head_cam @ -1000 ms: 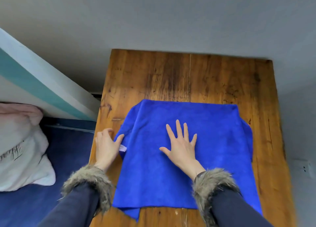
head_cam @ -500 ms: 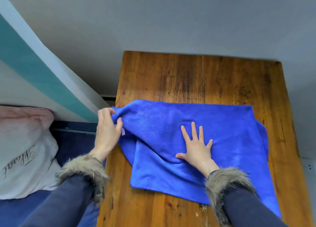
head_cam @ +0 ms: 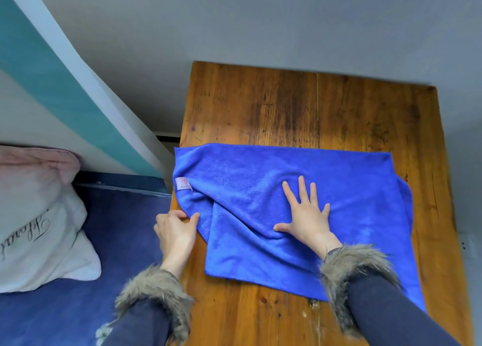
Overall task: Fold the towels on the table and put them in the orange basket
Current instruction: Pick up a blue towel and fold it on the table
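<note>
Change noted against the frame 0.5 s earlier: the left hand, then raised at the towel's far-left corner and gripping it, now sits lower and nearer the person at the table's left edge. The corner it held has dropped back onto the table. A pale label now shows face-up near that corner. The right hand has kept its place on the cloth.

Left hand: fingers curled, thumb and fingertips pinching the towel's left hem where it curves toward the person. The grip is narrow, on the edge only.

Right hand: flat, palm down, all 5 digits spread wide, pressing the middle of the towel. It holds nothing.

Towel: blue, lying on the wooden table, on the half nearer the person. Its far edge runs straight across the boards. A diagonal crease runs from the label area toward the right hand's thumb. The right side shows a second layer at the rim.

Both wrists carry fur cuffs over dark sleeves.

Left of the table: a white pillow with script lettering, lying on a blue surface.
</note>
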The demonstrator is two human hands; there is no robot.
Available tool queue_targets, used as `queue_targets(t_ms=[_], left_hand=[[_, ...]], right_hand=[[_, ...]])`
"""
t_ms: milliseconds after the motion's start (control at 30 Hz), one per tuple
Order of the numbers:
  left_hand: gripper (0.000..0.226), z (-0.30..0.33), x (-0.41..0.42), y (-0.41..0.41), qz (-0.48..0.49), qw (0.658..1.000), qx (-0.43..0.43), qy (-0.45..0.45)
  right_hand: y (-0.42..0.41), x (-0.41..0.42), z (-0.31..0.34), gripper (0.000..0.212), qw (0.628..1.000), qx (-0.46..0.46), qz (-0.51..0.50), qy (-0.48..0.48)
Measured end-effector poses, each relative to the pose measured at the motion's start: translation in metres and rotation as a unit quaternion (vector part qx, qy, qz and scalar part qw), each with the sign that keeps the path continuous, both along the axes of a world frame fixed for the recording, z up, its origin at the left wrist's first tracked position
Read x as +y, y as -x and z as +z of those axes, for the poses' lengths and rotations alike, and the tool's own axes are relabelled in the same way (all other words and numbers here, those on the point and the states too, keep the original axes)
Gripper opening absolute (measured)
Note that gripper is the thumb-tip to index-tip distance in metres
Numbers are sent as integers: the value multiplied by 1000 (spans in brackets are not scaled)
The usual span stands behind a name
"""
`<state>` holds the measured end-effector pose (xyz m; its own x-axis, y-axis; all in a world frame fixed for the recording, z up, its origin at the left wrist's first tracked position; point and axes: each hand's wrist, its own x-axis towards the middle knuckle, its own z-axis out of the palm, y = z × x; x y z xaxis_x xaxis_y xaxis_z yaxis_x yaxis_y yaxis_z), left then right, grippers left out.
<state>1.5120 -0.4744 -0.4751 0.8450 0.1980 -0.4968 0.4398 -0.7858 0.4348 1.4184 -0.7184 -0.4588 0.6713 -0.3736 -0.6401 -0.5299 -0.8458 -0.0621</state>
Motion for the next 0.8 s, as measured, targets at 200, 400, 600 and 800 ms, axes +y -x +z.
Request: queue_targets(t_ms=[200,400,600,800], left_hand=[[10,8,6,-3,-20,998,-17,52],[2,16,53,-17,-70,992,-71,82],[31,24,58,1,-197,966,-164,-35],[47,18,34,69,-412,895,-164,-46]], right_hand=[[-1,0,4,111,1000,7,-3,-2],[-5,4,7,111,1000,18,-11,1],[-4,23,15,101,999,-11,-7,48],[30,82,9,78,992,-111,28,45]])
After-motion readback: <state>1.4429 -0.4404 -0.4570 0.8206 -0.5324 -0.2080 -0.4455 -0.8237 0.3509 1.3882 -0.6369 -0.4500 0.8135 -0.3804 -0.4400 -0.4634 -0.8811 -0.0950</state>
